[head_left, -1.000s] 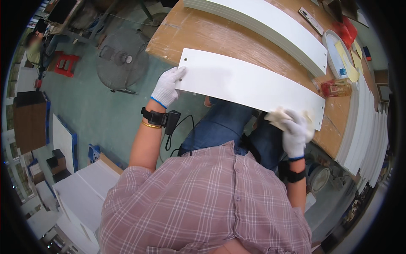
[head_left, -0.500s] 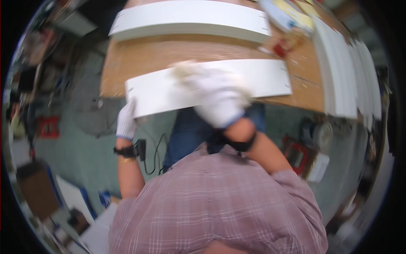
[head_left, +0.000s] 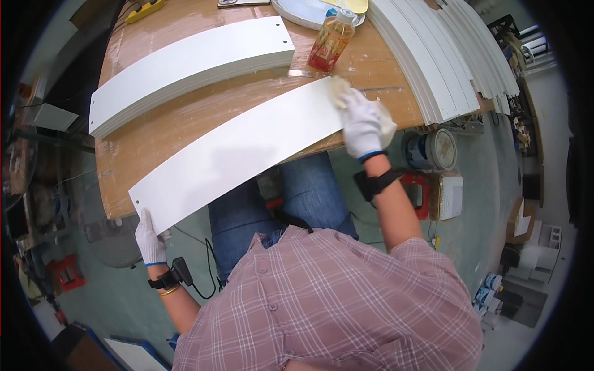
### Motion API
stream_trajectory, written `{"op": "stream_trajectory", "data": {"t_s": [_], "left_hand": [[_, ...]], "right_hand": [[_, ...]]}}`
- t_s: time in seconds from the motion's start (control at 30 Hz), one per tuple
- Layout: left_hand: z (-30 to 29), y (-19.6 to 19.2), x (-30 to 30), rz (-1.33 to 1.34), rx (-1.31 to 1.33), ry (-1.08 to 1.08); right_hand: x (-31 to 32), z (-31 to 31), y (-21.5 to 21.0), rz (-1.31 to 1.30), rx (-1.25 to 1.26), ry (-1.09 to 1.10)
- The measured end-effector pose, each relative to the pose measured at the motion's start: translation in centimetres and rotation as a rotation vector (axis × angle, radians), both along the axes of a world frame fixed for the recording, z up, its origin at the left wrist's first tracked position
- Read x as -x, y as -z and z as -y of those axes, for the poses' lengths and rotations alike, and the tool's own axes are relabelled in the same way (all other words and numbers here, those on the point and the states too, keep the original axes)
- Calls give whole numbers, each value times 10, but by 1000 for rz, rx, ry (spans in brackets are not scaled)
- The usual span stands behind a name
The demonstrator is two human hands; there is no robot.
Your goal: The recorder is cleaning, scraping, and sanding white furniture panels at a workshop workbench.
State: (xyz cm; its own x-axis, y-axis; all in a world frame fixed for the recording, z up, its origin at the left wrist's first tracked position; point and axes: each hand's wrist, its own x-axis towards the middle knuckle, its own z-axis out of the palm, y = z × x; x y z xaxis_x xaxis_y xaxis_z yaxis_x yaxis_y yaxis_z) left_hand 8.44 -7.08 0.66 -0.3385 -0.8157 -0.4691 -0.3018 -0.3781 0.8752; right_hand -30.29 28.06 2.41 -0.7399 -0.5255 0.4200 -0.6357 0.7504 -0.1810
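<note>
I am standing at a wooden desk (head_left: 377, 71), wearing white knit gloves, and a long white board (head_left: 241, 148) is lying aslant before me. Its far right end is resting on the desk, while its near left part is jutting out past the front edge, close to my jeans (head_left: 315, 191). My left hand (head_left: 150, 240) is gripping the near left corner, thumb on top beside a small hole. My right hand (head_left: 362, 122) is closing on a pale cloth (head_left: 338, 89) at the board's right end; it is blurring, so I cannot quite tell how the fingers are curling. Beyond the board, a neat stack (head_left: 192, 52) of similar white boards is lying on the desk. A bottle (head_left: 331, 43) with red on it is standing to the right of that stack, just in front of a round tray (head_left: 297, 15). More white panels (head_left: 421, 55) are lining the desk's right side.
</note>
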Motion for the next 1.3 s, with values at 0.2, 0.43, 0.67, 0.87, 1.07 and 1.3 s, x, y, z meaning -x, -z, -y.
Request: {"op": "stream_trajectory", "data": {"t_s": [0.2, 0.43, 0.67, 0.87, 1.07, 1.3], "left_hand": [[2, -2, 6, 38, 16, -25], [2, -1, 1, -67, -113, -130], [-2, 6, 5, -118, -172, -167], [-1, 5, 7, -104, -154, -160], [0, 4, 11, -67, -188, -166], [-5, -14, 21, 61, -127, -247]], "right_hand": [[75, -49, -7, 36, -96, 150], [7, 22, -160, -147, 51, -593], [-98, -44, -226, -47, 237, -970], [-17, -145, -229, -16, 182, -961], [-27, -31, -267, 39, 37, -838], [115, -3, -206, 245, 67, -229]]}}
